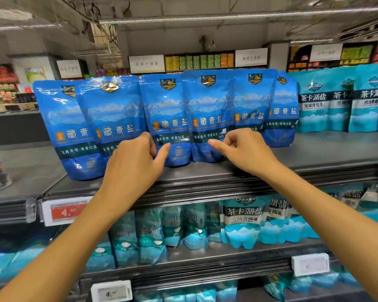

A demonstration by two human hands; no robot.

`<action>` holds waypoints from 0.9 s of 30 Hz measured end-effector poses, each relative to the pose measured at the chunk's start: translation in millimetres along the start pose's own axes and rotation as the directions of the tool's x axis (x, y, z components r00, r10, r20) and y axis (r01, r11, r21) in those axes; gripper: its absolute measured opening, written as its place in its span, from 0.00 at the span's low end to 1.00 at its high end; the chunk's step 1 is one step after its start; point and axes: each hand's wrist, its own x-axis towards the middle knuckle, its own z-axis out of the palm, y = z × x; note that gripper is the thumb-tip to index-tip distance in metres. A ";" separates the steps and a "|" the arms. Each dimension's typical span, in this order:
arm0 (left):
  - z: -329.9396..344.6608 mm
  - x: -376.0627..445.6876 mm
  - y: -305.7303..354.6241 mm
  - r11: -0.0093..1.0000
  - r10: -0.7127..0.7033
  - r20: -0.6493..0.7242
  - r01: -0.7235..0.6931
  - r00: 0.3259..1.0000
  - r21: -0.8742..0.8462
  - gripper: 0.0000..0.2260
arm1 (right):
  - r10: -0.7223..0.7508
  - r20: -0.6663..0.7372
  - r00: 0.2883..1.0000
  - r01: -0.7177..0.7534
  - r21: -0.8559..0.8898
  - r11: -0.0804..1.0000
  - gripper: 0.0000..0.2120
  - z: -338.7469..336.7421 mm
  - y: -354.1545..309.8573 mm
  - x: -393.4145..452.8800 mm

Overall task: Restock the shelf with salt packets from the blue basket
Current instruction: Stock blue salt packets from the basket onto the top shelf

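Salt packets [168, 118] stand upright in an overlapping row along the top shelf [314, 149], six dark blue pouches side by side, teal pouches to their right. The left hand [133, 164] has its fingers spread against the second and third pouches, its grip wide and holding nothing. The right hand [244, 149] hovers near the fourth pouch, fingers loosely curled, also empty. This looks like straightening the row. The blue basket is out of view; the next move likely calls for reaching down for more.

"藏青盐" on blue salt packets [207, 118]
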 end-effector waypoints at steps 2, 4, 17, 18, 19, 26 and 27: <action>-5.6 -14.2 -1.1 0.995 -0.031 0.016 0.033 0.999 -0.096 0.18 | -0.065 -0.008 0.998 0.066 0.165 0.984 0.20 -2.5 -11.5 -21.0; -11.1 -32.9 -1.2 0.970 -0.056 0.065 0.070 0.996 -0.231 0.19 | -0.106 -0.004 0.994 0.101 0.337 0.936 0.17 -3.3 -23.3 -47.9; 4.6 -288.9 -69.4 0.374 -0.572 0.322 0.589 0.755 -0.716 0.09 | 0.033 0.459 0.888 -0.405 0.745 0.531 0.09 125.0 -31.3 -255.9; 5.1 -315.3 -77.4 0.360 -0.613 0.333 0.628 0.717 -0.690 0.08 | 0.050 0.511 0.858 -0.462 0.726 0.509 0.09 137.1 -31.2 -275.8; 4.9 -339.6 -84.3 0.337 -0.645 0.349 0.662 0.680 -0.669 0.08 | 0.070 0.560 0.826 -0.519 0.704 0.485 0.10 146.3 -29.6 -294.1; -21.0 -472.7 -106.1 0.133 -0.809 0.414 0.816 0.418 -0.563 0.08 | 0.065 0.815 0.575 -0.712 0.459 0.531 0.07 179.1 -25.3 -400.2; -26.9 -483.6 -105.5 0.113 -0.830 0.404 0.825 0.384 -0.553 0.06 | 0.064 0.838 0.542 -0.725 0.427 0.540 0.07 180.9 -25.0 -412.6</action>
